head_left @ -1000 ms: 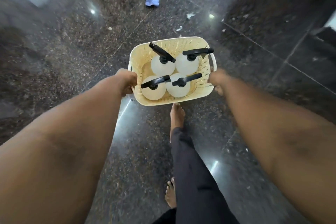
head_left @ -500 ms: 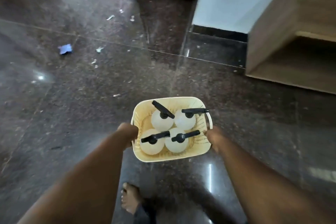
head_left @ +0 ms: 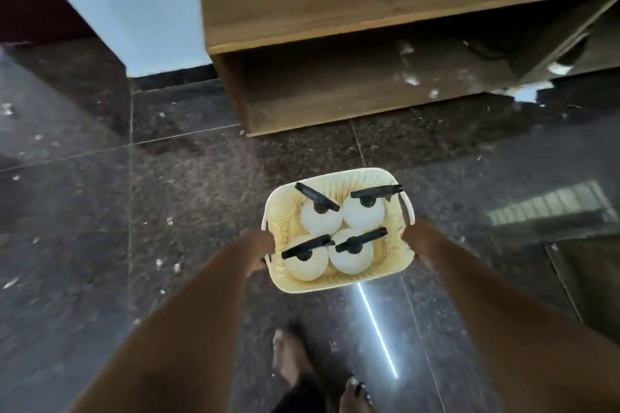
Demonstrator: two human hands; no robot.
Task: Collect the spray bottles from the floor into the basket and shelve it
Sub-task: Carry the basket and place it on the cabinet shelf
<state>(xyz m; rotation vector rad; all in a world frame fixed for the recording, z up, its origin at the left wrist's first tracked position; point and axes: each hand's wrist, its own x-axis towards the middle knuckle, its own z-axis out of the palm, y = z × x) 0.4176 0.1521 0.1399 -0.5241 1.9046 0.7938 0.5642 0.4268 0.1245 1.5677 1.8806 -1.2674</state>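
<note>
A cream perforated basket (head_left: 342, 285) hangs in the air above the dark floor, held level. Several white spray bottles (head_left: 322, 220) with black trigger heads stand upright inside it. My left hand (head_left: 257, 251) grips the basket's left side. My right hand (head_left: 422, 240) grips its right side by the handle. A low wooden shelf unit (head_left: 335, 3) with an open bottom compartment (head_left: 352, 90) stands straight ahead, a short way beyond the basket.
The polished dark stone floor (head_left: 134, 228) carries scattered white scraps. A pale wall corner (head_left: 134, 3) stands left of the shelf. My bare feet (head_left: 288, 359) are below the basket. White scraps and a dark item lie inside the shelf compartment at the right.
I have turned and walked with the basket. The shelf unit has come from the right edge of view to directly ahead and closer. Both hands keep their grip.
</note>
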